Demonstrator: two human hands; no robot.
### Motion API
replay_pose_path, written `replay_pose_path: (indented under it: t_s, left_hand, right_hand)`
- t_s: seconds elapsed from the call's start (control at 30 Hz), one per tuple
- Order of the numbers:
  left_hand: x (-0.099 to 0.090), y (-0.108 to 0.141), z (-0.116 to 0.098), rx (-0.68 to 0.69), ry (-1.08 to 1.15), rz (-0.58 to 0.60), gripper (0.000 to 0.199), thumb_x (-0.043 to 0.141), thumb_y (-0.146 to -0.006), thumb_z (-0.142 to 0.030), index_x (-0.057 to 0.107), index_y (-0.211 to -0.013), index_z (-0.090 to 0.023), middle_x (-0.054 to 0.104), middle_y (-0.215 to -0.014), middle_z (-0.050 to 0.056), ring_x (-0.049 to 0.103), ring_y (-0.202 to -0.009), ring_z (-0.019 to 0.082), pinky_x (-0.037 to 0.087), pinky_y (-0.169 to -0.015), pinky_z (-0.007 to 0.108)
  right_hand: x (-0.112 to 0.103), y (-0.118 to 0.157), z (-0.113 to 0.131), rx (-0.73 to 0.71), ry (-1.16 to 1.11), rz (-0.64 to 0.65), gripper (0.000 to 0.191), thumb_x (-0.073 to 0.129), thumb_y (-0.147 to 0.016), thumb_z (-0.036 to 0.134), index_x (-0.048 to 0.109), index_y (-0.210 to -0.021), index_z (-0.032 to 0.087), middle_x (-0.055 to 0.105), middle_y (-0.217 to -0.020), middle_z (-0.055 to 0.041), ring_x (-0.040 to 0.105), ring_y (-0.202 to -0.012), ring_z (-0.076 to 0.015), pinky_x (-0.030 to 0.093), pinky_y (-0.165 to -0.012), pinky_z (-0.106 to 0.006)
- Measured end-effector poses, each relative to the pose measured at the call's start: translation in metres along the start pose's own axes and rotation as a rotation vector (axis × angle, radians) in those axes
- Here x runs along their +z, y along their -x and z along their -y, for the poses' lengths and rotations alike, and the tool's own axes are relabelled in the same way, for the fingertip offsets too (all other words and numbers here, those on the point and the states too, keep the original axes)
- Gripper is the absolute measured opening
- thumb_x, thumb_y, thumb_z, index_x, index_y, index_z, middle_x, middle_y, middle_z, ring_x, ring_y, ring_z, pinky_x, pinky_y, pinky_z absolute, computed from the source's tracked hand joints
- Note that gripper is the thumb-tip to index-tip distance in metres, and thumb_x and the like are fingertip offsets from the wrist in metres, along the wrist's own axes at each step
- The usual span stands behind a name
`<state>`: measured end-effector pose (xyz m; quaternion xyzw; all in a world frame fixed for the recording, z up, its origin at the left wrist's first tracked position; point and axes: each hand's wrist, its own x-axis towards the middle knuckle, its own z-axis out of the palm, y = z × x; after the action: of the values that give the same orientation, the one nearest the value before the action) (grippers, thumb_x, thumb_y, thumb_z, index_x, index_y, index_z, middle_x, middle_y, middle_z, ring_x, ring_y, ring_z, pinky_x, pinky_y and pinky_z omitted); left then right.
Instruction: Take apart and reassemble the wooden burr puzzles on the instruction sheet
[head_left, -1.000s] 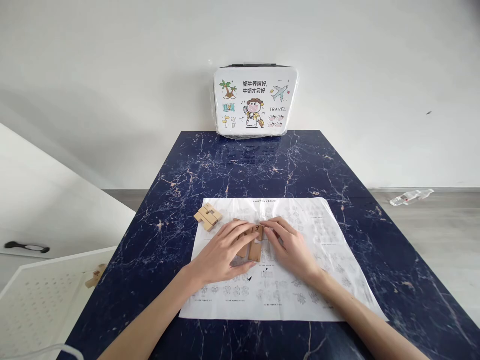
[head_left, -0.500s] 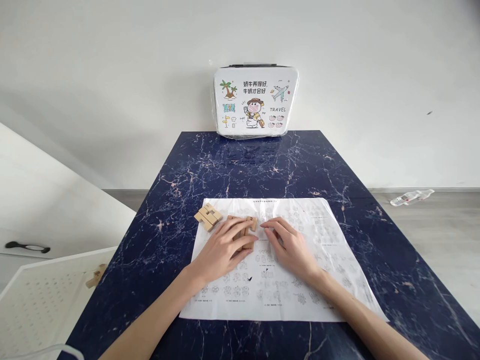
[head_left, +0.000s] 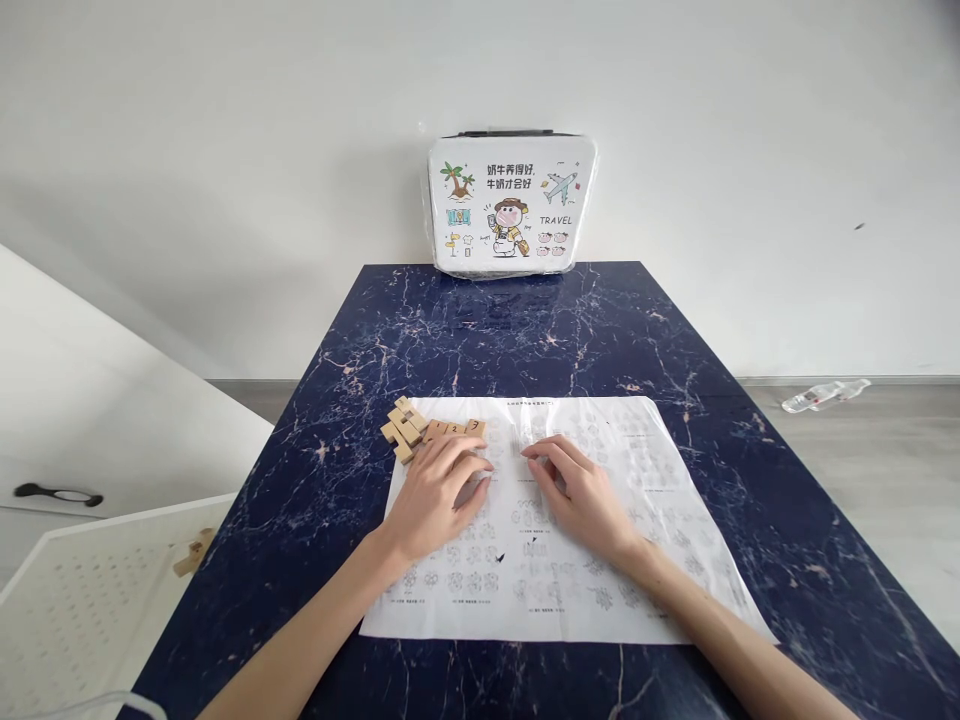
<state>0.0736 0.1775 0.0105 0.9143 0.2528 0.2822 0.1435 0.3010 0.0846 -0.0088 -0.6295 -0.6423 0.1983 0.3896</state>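
Observation:
Wooden puzzle blocks with the numbers 1, 2 and 3 (head_left: 455,429) lie in a row at the upper left of the printed paper sheet (head_left: 600,615). My left hand (head_left: 442,490) rests palm down just below them, fingers apart and curved, covering part of the blocks. Beside the row, more notched wooden blocks (head_left: 405,428) form a small cluster that overhangs the sheet's left edge. On the middle of the sheet lies my right hand (head_left: 581,488), its fingers loosely bent and apart from the thumb, with nothing visible in it.
The sheet lies on a dark blue marbled table (head_left: 480,350). A white cartoon-printed case (head_left: 514,205) leans against the wall at the far edge. Left of the table stands a white perforated basket (head_left: 90,590) with a wooden piece (head_left: 195,552). Clear plastic bottles (head_left: 825,395) lie on the floor at right.
My left hand has slid left, and the numbered blocks have shifted left with it, up against the cluster, which has been nudged. My right hand has stayed in place.

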Motion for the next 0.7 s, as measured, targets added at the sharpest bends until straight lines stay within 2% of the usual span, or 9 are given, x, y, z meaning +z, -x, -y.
replay_pose_path:
  t_s: [0.1, 0.17, 0.23, 0.3, 0.37, 0.7]
  left_hand:
    - [-0.002, 0.003, -0.006, 0.051, 0.124, 0.091, 0.012, 0.056, -0.104, -0.021, 0.068, -0.109, -0.022, 0.072, -0.112, 0.008, 0.073, -0.098, 0.023, 0.062, -0.088, 0.042]
    - [-0.001, 0.006, -0.009, 0.059, 0.235, 0.189, 0.013, 0.056, -0.105, -0.024, 0.068, -0.109, -0.022, 0.072, -0.094, 0.004, 0.069, -0.072, 0.016, 0.059, -0.069, 0.032]
    - [-0.001, 0.008, -0.012, 0.067, 0.304, 0.273, 0.013, 0.057, -0.105, -0.027, 0.069, -0.105, -0.021, 0.069, -0.075, -0.001, 0.061, -0.055, 0.013, 0.053, -0.058, 0.029]
    - [0.0, 0.008, -0.013, 0.084, 0.309, 0.32, 0.015, 0.058, -0.104, -0.028, 0.07, -0.1, -0.021, 0.066, -0.065, -0.003, 0.058, -0.05, 0.013, 0.05, -0.057, 0.029]
    - [0.001, 0.008, -0.014, 0.097, 0.285, 0.334, 0.018, 0.059, -0.104, -0.028, 0.072, -0.095, -0.021, 0.067, -0.063, -0.003, 0.058, -0.049, 0.013, 0.049, -0.057, 0.03]
    - [0.004, 0.007, -0.013, 0.148, 0.261, 0.291, 0.019, 0.061, -0.103, -0.024, 0.072, -0.089, -0.017, 0.066, -0.063, -0.004, 0.054, -0.048, 0.01, 0.044, -0.055, 0.026]
  right_hand:
    - [-0.001, 0.0, 0.0, -0.008, 0.001, 0.008, 0.025, 0.044, -0.112, 0.035, 0.067, -0.113, 0.025, 0.072, -0.109, -0.009, 0.066, -0.069, -0.0198, 0.053, -0.063, -0.035]
    - [-0.001, 0.0, 0.0, -0.008, 0.011, 0.015, 0.024, 0.044, -0.111, 0.034, 0.067, -0.111, 0.026, 0.073, -0.101, -0.0078, 0.066, -0.07, -0.0208, 0.051, -0.063, -0.035]
    - [-0.002, -0.001, 0.0, -0.011, 0.023, 0.022, 0.023, 0.045, -0.11, 0.032, 0.067, -0.109, 0.026, 0.074, -0.097, -0.007, 0.068, -0.075, -0.0228, 0.051, -0.065, -0.035]
    - [-0.001, -0.001, -0.001, -0.021, 0.033, 0.031, 0.02, 0.047, -0.11, 0.029, 0.067, -0.108, 0.026, 0.075, -0.099, -0.0069, 0.071, -0.084, -0.025, 0.052, -0.069, -0.037]
    - [-0.001, -0.001, -0.002, -0.031, 0.038, 0.038, 0.019, 0.048, -0.109, 0.026, 0.066, -0.107, 0.026, 0.076, -0.101, -0.0066, 0.072, -0.088, -0.0261, 0.053, -0.072, -0.038]
    - [-0.001, -0.001, -0.002, -0.05, 0.058, 0.04, 0.017, 0.049, -0.108, 0.022, 0.066, -0.107, 0.025, 0.076, -0.1, -0.006, 0.073, -0.087, -0.0247, 0.056, -0.071, -0.036]
